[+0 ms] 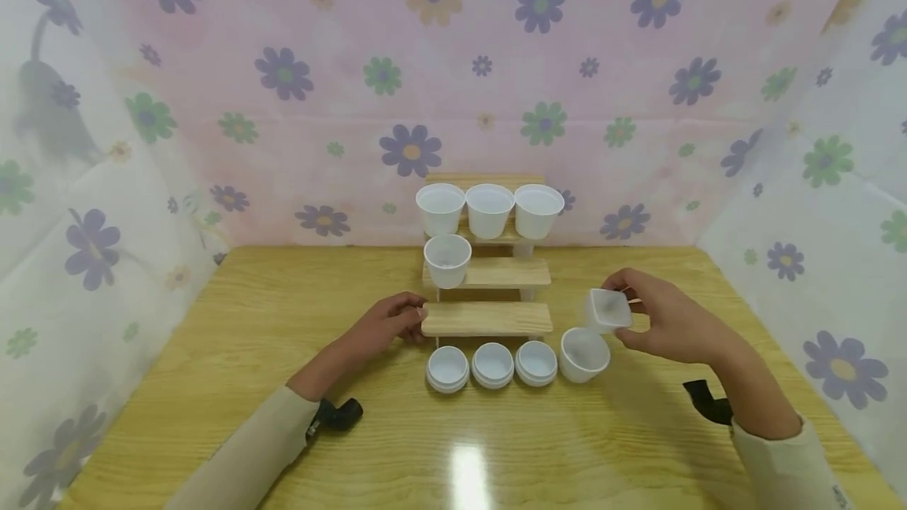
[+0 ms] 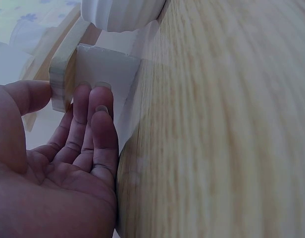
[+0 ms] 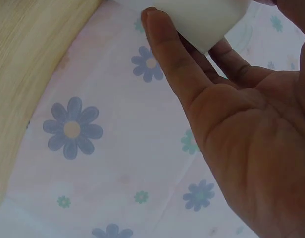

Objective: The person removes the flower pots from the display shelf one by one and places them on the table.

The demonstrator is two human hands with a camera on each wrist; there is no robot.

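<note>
Two pale sleeves come in closest, the left sleeve (image 1: 241,447) and the right sleeve (image 1: 786,463), with a small black part (image 1: 343,415) poking out by the left one. They reach over a yellow wood counter (image 1: 354,463) that has a bright patch of light shining on its near side.

The right hand (image 1: 669,321) holds a white square cup (image 1: 609,311) between its thumb and its fingers. The cup is tipped, so its open top faces us. It is up off the counter, to the right of the wooden stand. A round white cup (image 1: 584,356) sits on the counter right by it, and I cannot tell if the two touch.

The left hand (image 1: 393,319) is at the left end of the lowest step (image 1: 486,319) of the stand. Its thumb is on one side of the wood and its bent fingers are on the other, pinching the end. A whitish leg (image 2: 105,67) holds up that step.

Three little white bowls (image 1: 492,366) sit in a row in front of the stand. One white cup (image 1: 448,262) stands at the left end of the next step up. Three more cups (image 1: 490,212) stand side by side higher up. Behind is a pink cloth (image 1: 340,112) with purple, green and orange flowers.
</note>
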